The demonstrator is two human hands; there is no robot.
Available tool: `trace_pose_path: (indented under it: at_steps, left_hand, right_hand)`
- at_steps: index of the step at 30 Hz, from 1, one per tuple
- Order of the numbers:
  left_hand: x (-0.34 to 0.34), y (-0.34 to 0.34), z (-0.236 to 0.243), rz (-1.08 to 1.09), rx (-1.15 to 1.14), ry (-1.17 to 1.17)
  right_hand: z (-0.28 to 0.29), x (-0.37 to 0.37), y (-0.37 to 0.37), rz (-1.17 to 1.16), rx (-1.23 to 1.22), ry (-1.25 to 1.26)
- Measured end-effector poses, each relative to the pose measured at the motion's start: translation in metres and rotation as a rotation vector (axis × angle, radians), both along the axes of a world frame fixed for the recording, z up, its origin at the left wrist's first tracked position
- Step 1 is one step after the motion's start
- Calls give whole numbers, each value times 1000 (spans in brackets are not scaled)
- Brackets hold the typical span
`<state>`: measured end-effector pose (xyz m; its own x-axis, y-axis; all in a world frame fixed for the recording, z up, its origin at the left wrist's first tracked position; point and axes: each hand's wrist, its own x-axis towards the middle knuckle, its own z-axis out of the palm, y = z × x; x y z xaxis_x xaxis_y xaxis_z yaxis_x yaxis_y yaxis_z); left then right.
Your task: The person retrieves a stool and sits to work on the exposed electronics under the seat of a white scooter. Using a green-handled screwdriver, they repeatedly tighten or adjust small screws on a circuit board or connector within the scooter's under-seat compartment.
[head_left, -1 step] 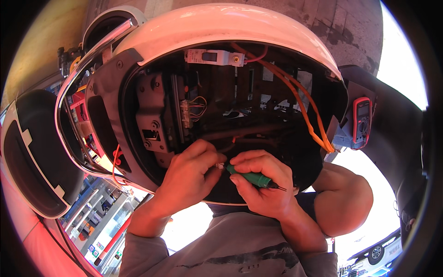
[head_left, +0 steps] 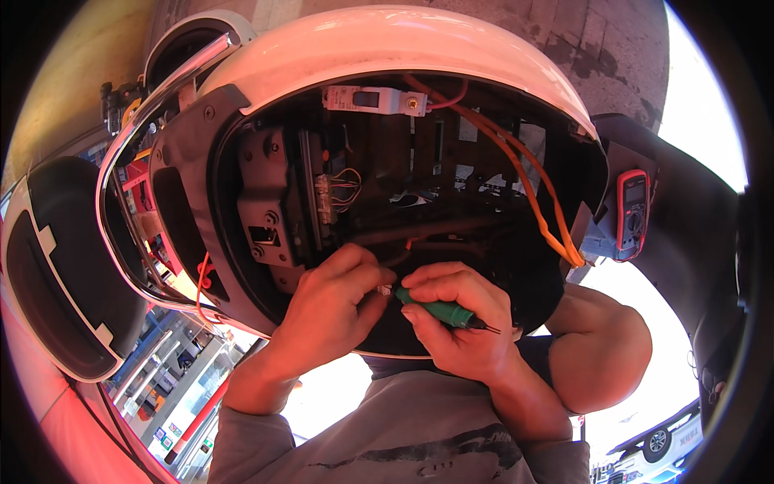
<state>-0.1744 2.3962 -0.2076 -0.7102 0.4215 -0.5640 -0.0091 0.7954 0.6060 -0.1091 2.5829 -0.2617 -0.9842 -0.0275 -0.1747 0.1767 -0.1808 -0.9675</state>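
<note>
Both my hands meet over the near rim of an opened scooter body (head_left: 387, 48). The thumb and fingers of my left hand (head_left: 332, 302) pinch a small whitish connector-like piece (head_left: 385, 289), mostly covered by the fingertips. My right hand (head_left: 463, 327) is closed around a tool with a green cylindrical handle (head_left: 439, 311). One end of the handle points at the whitish piece; whether the two touch I cannot tell. Thin dark prongs or leads stick out of the other end, beside my palm. Beyond my left hand, fine wires run from a multi-pin connector (head_left: 325, 199).
A white circuit breaker (head_left: 375, 101) sits along the far inner wall. Thick orange cables (head_left: 528, 177) drape down the right side of the cavity. A red-framed multimeter (head_left: 634, 214) rests at the right. At the left is the dark underside of a seat (head_left: 72, 266); a metal bracket (head_left: 270, 218) edges the cavity.
</note>
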Motion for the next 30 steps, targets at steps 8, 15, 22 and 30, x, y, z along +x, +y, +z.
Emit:
trace_pose_path:
  at_steps: [8,15,22,30]
  left_hand:
    - [1,-1,-1,-30,2,7]
    - [3,-4,0,-17,21,24]
    - [3,0,0,77,-16,-17]
    - [1,-1,-1,30,-21,9]
  right_hand:
    - [1,-2,-1,35,-7,-32]
    - [6,-5,-2,95,49,-11]
    - [0,-3,-2,51,24,-24]
    - [-4,-1,0,75,-88,-177]
